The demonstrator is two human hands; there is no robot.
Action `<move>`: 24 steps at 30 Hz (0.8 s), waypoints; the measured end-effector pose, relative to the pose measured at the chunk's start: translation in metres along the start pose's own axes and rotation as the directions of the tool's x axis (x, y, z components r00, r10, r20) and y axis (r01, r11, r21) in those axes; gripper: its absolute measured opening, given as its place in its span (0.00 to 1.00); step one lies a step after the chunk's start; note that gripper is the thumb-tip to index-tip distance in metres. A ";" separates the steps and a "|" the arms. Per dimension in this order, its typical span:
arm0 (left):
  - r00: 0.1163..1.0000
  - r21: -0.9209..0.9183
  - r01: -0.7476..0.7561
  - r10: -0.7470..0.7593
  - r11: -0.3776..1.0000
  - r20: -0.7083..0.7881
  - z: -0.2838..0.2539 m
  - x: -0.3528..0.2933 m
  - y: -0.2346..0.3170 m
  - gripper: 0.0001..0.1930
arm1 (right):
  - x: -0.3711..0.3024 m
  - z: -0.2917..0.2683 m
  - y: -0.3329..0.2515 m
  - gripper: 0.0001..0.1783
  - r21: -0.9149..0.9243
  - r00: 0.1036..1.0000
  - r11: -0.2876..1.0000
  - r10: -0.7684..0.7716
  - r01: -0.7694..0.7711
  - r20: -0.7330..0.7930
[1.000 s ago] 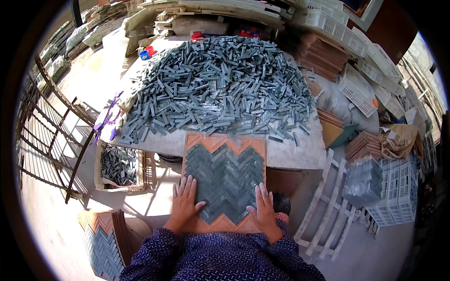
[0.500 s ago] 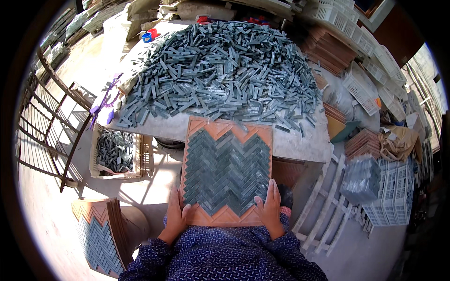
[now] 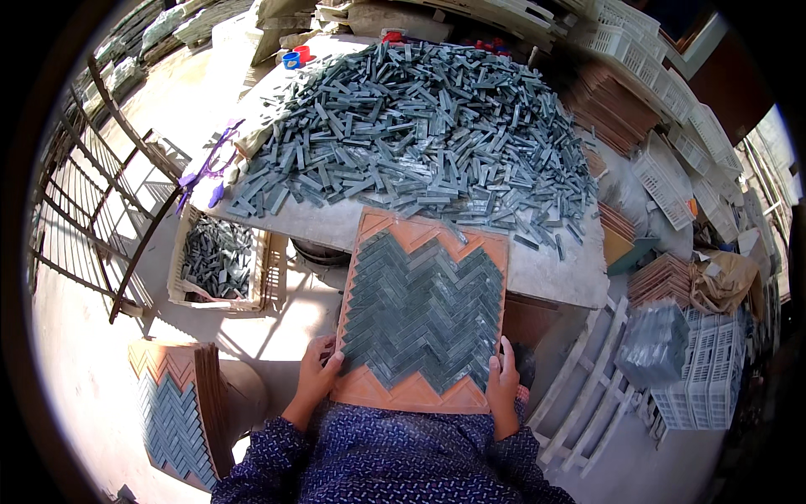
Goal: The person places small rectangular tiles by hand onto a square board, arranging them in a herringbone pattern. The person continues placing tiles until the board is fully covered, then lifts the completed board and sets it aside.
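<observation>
An orange tray [image 3: 411, 401] with zigzag ends is in front of me, its far end against the table's front edge and its near end at my body. Dark grey-green stone strips [image 3: 420, 311] fill its middle in a herringbone pattern. My left hand [image 3: 314, 380] grips the tray's near left edge, thumb on the rim and fingers curled at the side. On the opposite edge, my right hand [image 3: 504, 388] holds the tray, its fingers along the side and partly hidden. Beyond the tray, a large heap of loose stone strips [image 3: 420, 126] covers much of the table [image 3: 554, 273].
Left of the table stands a cream crate [image 3: 175, 273] of strips, near a metal rack [image 3: 126, 193]. A stack of trays [image 3: 210, 403], the top one patterned, sits at lower left. To the right are a white slatted pallet [image 3: 579, 395], white crates [image 3: 701, 370] and a wrapped bundle [image 3: 653, 343].
The fingers of my left hand, straighter before, now curl at the tray's edge. My right hand has slid down slightly along its side. The whole view has shifted a little.
</observation>
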State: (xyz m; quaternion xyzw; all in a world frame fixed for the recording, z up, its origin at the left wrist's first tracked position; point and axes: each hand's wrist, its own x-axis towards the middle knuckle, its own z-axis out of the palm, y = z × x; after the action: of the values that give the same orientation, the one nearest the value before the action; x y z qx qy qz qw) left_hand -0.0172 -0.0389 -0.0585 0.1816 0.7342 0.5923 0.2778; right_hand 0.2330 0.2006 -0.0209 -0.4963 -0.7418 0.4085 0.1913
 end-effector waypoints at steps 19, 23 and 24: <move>0.815 0.816 -0.513 0.449 0.267 0.366 0.097 0.099 0.091 0.36 | 0.136 0.019 -0.099 0.16 -0.055 0.784 0.783 -0.620 0.619 -0.002; 0.803 0.799 -0.535 0.462 0.277 0.377 0.102 0.102 0.092 0.36 | 0.194 0.043 -0.109 0.18 -0.299 0.731 0.683 -0.677 0.667 0.086; 0.799 0.797 -0.539 0.465 0.274 0.381 0.103 0.103 0.092 0.36 | 0.203 0.048 -0.110 0.19 -0.319 0.741 0.682 -0.663 0.658 0.111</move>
State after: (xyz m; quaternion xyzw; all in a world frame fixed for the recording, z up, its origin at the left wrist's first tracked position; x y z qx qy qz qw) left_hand -0.0385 0.1231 -0.0037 0.5399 0.8225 0.1760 -0.0320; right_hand 0.0482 0.3423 0.0134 -0.2236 -0.9276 0.1753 0.2424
